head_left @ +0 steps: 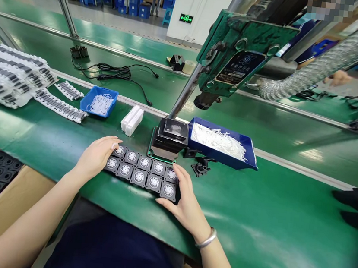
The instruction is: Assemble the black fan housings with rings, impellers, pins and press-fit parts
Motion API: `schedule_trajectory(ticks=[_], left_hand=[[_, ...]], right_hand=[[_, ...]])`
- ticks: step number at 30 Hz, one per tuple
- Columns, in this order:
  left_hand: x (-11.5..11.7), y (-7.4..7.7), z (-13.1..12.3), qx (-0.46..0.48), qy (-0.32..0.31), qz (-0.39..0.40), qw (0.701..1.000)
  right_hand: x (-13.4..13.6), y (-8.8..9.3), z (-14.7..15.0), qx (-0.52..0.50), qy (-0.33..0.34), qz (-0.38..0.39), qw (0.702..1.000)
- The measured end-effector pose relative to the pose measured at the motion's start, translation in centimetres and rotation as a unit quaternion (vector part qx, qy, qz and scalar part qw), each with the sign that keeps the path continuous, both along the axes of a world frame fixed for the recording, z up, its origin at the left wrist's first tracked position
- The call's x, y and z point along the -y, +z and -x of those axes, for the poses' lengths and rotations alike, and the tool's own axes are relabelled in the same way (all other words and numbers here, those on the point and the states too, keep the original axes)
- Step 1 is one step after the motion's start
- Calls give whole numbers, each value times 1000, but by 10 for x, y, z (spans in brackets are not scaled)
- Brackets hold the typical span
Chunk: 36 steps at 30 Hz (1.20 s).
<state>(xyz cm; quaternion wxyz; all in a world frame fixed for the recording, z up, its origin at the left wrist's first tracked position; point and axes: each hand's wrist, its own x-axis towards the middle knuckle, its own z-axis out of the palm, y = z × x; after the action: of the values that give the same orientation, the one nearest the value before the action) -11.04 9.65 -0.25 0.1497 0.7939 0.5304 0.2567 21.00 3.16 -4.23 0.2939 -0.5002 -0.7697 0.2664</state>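
Observation:
Two rows of small square black fans [140, 176] with white swirl faces lie on the green bench, packed edge to edge. My left hand [97, 155] grips the left end, its fingertips on the corner fan and the thumb mostly hidden. At the right end, my right hand [184, 195] spans both rows, fingers along the far side and thumb at the near corner. A black metal block [171, 135], the base under a green press head [241, 54], stands just behind the fans. Loose black parts [200, 166] sit to its right.
A blue bin [252, 158] holds thin white strips; a smaller blue tray [115, 100] holds white rings. White blocks [132, 120] stand between tray and press. Stacked white-and-grey strips [6, 76] fill the left. Black cable [115, 72] lies behind. A co-worker's hand [338, 78] shows across the bench.

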Motion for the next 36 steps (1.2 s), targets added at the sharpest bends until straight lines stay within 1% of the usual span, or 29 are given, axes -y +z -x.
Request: schedule_trajectory(ticks=[6, 11, 13, 14, 16, 17, 18, 19, 20, 21, 23, 24, 25, 26, 28, 30, 32, 34, 36], left_hand=[[3, -1, 0, 19, 6, 6, 1000], [0, -2, -2, 7, 1, 16, 1000], [2, 4, -1, 2, 12, 2, 1000], [5, 9, 0, 8, 24, -19, 999], [15, 22, 0, 48, 59, -69, 995], [22, 30, -2, 79, 71, -82, 991], [31, 37, -6, 115, 73, -71, 988], [40, 42, -13, 152, 58, -31, 986], [48, 45, -21, 188, 25, 40, 981], [57, 47, -31, 215, -21, 126, 968], [70, 43, -55, 241, -115, 282, 922], [75, 38, -67, 239, -146, 324, 904], [78, 33, -77, 233, -167, 345, 894], [80, 28, -86, 225, -180, 348, 892], [83, 20, -97, 207, -195, 338, 897], [85, 16, -101, 203, -208, 331, 898], [87, 13, -103, 215, -219, 331, 892], [90, 10, -104, 245, -218, 345, 880], [92, 7, -107, 284, -198, 367, 864]], right_hand=[[0, 0, -1, -4, 4, 0, 1000], [-1, 0, 0, -4, 4, -4, 1000], [-1, 1, -1, -2, 7, 0, 1000], [-1, 3, -3, 1, 8, 1, 1000], [2, 10, -7, 6, 0, -8, 1000], [4, 16, -8, 4, -11, -21, 1000], [6, 23, -9, -2, -28, -39, 999], [9, 30, -9, -14, -46, -59, 997], [12, 39, -7, -27, -58, -75, 995], [16, 47, -3, -41, -56, -84, 994], [22, 61, 8, -72, -7, -72, 995], [25, 66, 14, -89, 28, -57, 994], [28, 69, 21, -108, 54, -41, 992], [30, 71, 26, -126, 65, -29, 990], [33, 71, 33, -156, 45, -11, 987], [36, 68, 34, -175, 15, 8, 984], [37, 65, 30, -186, 8, 26, 982], [37, 65, 26, -190, 7, 32, 981], [36, 65, 22, -200, 0, 21, 980]])
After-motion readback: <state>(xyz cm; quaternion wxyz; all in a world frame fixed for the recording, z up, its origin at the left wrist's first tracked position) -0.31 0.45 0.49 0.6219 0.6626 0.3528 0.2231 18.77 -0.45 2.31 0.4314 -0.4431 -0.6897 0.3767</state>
